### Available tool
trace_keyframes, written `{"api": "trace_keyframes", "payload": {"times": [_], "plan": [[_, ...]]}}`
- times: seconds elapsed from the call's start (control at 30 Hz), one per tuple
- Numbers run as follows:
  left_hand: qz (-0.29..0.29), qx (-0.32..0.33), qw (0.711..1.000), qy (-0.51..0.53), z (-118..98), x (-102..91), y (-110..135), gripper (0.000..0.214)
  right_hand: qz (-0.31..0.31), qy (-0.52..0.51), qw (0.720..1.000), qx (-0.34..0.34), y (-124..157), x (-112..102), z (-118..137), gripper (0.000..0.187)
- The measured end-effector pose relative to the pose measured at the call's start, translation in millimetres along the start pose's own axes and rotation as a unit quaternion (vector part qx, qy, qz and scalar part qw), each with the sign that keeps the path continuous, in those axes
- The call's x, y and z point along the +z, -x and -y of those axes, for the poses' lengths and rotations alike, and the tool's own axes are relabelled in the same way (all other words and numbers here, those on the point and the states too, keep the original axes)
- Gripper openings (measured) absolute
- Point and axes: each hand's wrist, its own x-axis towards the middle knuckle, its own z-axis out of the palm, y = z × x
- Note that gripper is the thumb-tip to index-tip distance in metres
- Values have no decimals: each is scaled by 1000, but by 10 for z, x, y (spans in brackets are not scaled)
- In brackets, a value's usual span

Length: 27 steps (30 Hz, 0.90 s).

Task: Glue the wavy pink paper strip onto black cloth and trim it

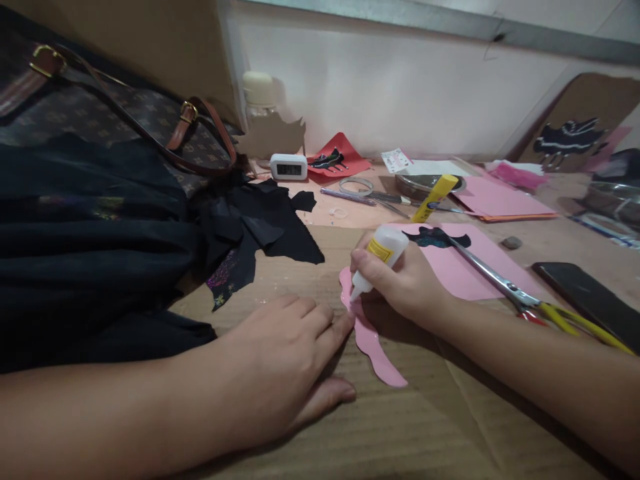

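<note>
Right grip [403, 285] on white bottle [391, 241] (yellow-labelled)

Left of the digital clock [289, 167] sits a monogrammed handbag [125, 113], right of it a red card [350, 159], nearer black paper scraps [273, 230].

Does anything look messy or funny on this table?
Yes: jagged black paper scraps spill from beside the bag onto the cardboard, and the scissors lie slanted across the pink sheet. The glue bottle in the right hand looks fine.

Home craft desk: cardboard work mat [400, 427], coloured paper sheets [500, 200], scissors [520, 297], digital clock [289, 167], handbag [150, 120] against a plain wall [400, 87].
</note>
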Motion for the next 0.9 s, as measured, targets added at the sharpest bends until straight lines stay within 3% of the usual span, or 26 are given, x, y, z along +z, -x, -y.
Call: {"api": "trace_keyframes", "payload": {"times": [0.17, 0.9], "plan": [[1, -2, 1000, -2, -6, -13, -22, 59, 33, 2, 999, 17, 35, 26, 7, 35], [6, 0, 1000, 10, 0, -24, -22, 57, -21, 53, 998, -33, -26, 0, -12, 39]]}}
